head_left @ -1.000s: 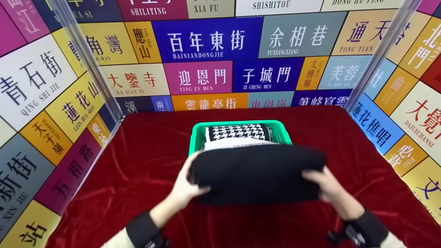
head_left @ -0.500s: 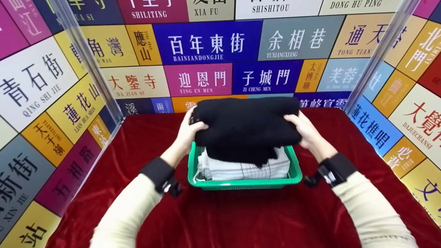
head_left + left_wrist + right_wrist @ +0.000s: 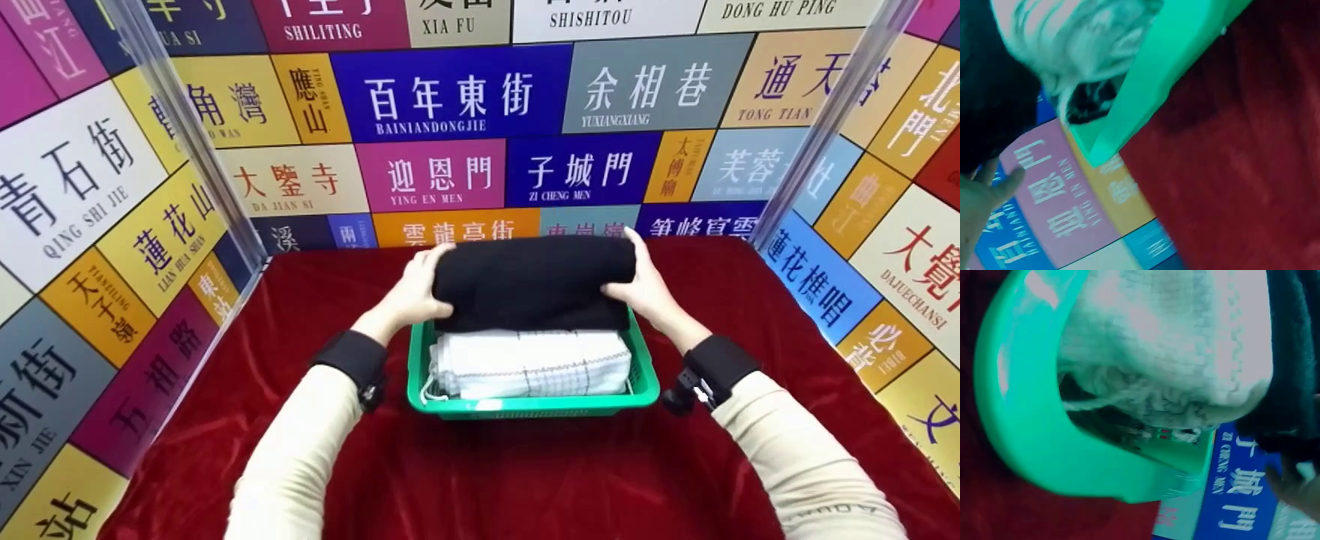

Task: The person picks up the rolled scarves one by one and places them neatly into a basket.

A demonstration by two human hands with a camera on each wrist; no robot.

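A folded black cloth [image 3: 532, 281] lies over the back part of the green basket [image 3: 525, 406], and whether it rests on what is below cannot be seen. Its left end is gripped by my left hand [image 3: 412, 292], thumb in front and fingers behind. My right hand [image 3: 651, 289] holds the other end in the same way. In front of it, a folded white cloth [image 3: 536, 364] with thin dark lines fills the basket's near half. The right wrist view shows a loose white cord [image 3: 1092, 404] and a bit of patterned fabric under that white cloth.
Dark red velvet [image 3: 525, 480] covers the table under the basket. Behind it stands a back wall [image 3: 457, 94] of colourful name signs, with side walls left and right. Clear corner posts [image 3: 210, 165] rise at both back corners.
Both hands carried the black cloth forward and up over the basket, then lowered it slightly. Its hanging lower edge now lies straighter. The black-and-white houndstooth cloth at the back has become hidden.
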